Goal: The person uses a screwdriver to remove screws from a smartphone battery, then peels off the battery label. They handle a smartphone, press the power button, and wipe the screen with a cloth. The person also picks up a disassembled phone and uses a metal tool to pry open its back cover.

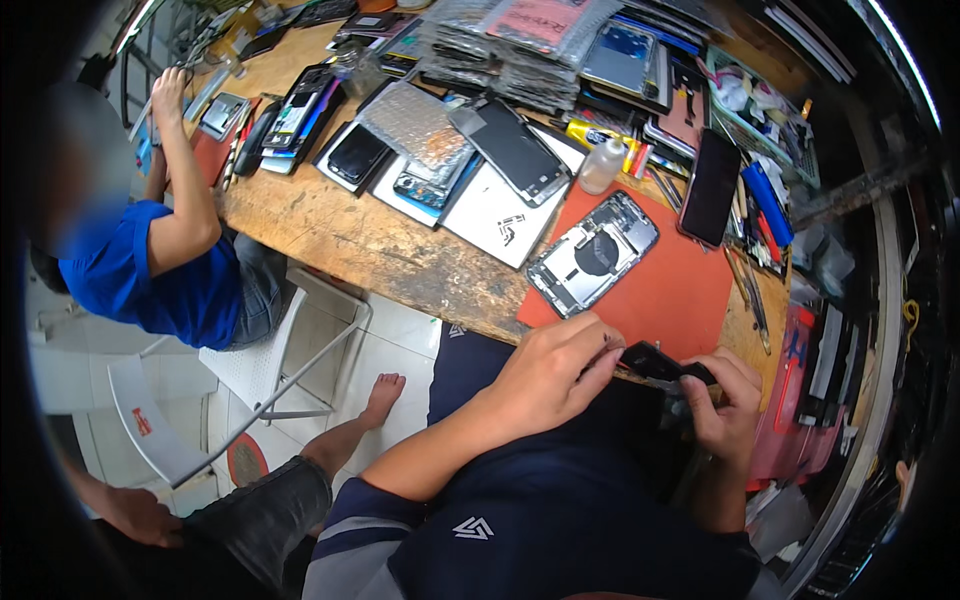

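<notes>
My right hand [728, 405] grips a flat black piece [655, 362] between thumb and fingers, at the table's front edge. The piece is glossy and phone-part sized; its exact kind does not show. Close to its left end, my left hand [560, 370] is closed with thumb and forefinger pinched; what they hold, if anything, is too small to name. Just beyond my hands an opened phone [593, 253] lies on an orange-red mat [690, 290], its insides showing with a round black coil in the middle.
A clear bottle [602, 165] and a dark phone [710, 187] flank the mat. Screws lie on a white sheet [480, 225], near a phone screen [512, 150]. Stacked bubble-wrapped parts [500, 60] fill the back. At left, a person in blue [160, 270] works; another's leg [330, 455] shows below.
</notes>
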Motion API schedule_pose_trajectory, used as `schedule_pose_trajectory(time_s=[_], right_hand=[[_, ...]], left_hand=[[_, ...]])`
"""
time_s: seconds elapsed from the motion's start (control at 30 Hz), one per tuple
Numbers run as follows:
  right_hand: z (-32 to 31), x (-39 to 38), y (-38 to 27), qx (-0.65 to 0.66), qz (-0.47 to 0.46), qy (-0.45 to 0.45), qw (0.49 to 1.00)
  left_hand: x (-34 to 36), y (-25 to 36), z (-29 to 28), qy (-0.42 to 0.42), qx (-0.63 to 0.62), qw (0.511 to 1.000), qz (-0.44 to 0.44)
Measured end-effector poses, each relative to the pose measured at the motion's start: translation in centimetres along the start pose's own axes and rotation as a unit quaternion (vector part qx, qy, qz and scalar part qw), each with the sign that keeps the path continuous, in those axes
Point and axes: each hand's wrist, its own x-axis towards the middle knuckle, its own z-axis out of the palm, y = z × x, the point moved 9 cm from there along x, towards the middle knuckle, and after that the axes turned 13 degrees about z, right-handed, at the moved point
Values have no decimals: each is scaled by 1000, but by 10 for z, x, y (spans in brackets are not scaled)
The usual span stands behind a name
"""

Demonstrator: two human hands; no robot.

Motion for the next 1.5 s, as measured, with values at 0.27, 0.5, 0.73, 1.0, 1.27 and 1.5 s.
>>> schedule_pose_trajectory(time_s=[0.27,0.5,0.73,1.0,1.27,1.5], right_hand=[[1,-3,-38,-37,-142,52,988],[8,7,-4,92,2,70,993],[18,20,68,138,218,-31,966],[-85,119,72,-161,12,250,955],[-101,195,117,-421,63,207,881],[-147,90,88,-302,139,208,920]], left_hand=[[-20,-27,8,85,-231,957,-152],[-24,-43,-25,274,-349,888,-119],[-41,-43,-93,335,-248,903,-101],[-51,-19,-17,137,-190,964,-125],[-18,36,19,-52,-11,997,58],[-21,0,3,18,15,999,-30]])
